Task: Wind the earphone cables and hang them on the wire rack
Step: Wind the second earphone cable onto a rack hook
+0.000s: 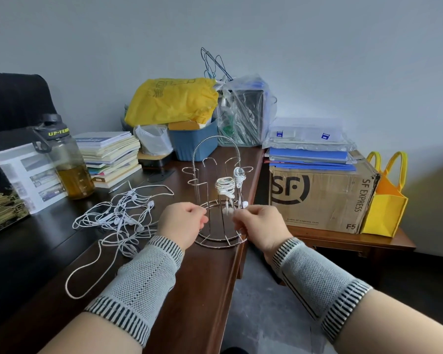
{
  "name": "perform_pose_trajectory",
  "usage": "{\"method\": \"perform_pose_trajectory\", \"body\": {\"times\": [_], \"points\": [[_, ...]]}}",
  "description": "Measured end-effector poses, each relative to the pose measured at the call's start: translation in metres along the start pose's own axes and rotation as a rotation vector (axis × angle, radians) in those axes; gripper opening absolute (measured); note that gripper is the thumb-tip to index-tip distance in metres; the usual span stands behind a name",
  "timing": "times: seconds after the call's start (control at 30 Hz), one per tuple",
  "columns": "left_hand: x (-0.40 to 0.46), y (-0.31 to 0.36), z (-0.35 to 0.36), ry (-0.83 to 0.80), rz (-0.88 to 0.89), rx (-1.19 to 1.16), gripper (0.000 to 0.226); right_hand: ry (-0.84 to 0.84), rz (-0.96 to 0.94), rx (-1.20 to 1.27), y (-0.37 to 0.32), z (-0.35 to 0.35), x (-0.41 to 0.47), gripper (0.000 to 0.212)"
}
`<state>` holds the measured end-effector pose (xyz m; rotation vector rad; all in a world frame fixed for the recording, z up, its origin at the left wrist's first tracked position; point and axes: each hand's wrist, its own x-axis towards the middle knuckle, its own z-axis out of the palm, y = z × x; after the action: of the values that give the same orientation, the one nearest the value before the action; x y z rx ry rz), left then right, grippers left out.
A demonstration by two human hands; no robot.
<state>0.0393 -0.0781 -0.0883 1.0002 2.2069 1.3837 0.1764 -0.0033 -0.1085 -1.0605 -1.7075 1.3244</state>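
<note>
Cable is pinched in the curled right hand (256, 222) just before the wire rack (219, 198), where two wound bundles (225, 187) already hang. The left hand (183, 222), curled, is nearer the tangled earphones (118, 215) lying leftward on the table (197, 290).

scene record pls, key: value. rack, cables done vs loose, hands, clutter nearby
surface: dark wooden table
rack: wire rack upright near the table's right edge
wound: two wound earphone bundles hanging on rack hooks
loose: tangled earphone cables on the table, left of the rack
left hand: fingers curled, at the rack base; whether it holds anything cannot be told
right hand: pinches a white cable at the rack base
clutter: water bottle, stack of books, cardboard box, yellow tote bag
</note>
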Motion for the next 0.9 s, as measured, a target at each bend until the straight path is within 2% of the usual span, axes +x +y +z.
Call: {"method": "perform_pose_trajectory", "body": {"times": [0.13, 0.2, 0.3, 0.5, 0.63, 0.9], "points": [[0.004, -0.018, 0.006, 0.025, 0.155, 0.433, 0.021, -0.146, -0.193, -0.373, 0.005, 0.009, -0.007, 0.020], [0.004, -0.023, 0.008, -0.015, 0.202, 0.593, 0.024, -0.183, -0.239, -0.538, 0.007, 0.013, -0.007, 0.029], [0.006, -0.030, 0.013, -0.107, 0.266, 0.754, 0.029, -0.158, -0.225, -0.644, 0.010, 0.015, 0.000, 0.045], [0.018, -0.040, 0.015, -0.200, 0.370, 0.753, 0.039, -0.099, -0.217, -0.969, 0.008, 0.029, 0.019, 0.028], [0.029, -0.046, 0.006, -0.194, 0.354, 0.733, 0.043, -0.117, -0.337, -1.125, 0.010, 0.049, 0.020, 0.029], [0.041, -0.055, 0.004, -0.232, 0.373, 0.773, 0.042, -0.138, -0.305, -1.147, 0.008, 0.056, 0.021, 0.036]]}}
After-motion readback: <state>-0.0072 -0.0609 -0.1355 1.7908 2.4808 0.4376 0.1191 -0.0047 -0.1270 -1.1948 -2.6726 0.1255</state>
